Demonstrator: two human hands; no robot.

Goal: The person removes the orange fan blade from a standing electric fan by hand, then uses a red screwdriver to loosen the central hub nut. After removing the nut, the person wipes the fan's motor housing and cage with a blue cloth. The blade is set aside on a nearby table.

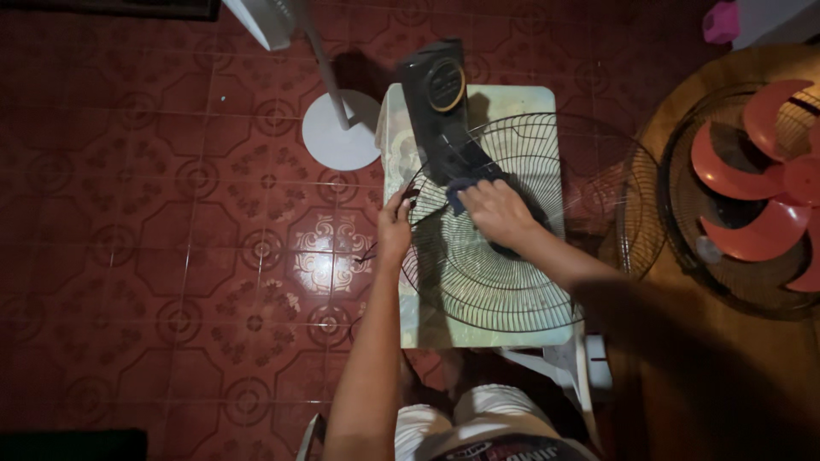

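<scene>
A black fan body (437, 102) with a round dial lies on a small pale table (512, 98), its rear wire guard (512, 273) facing up. My left hand (394, 229) grips the guard's left rim. Over the fan's hub, my right hand (498, 211) presses a dark blue cloth (458, 189) against it.
A white round stand base (340, 132) with its pole rests on the red patterned tile floor, left of the table. At the right, a red fan blade (756, 179) lies inside another wire guard (683, 230) on a round wooden surface. A pink object (722, 21) sits top right.
</scene>
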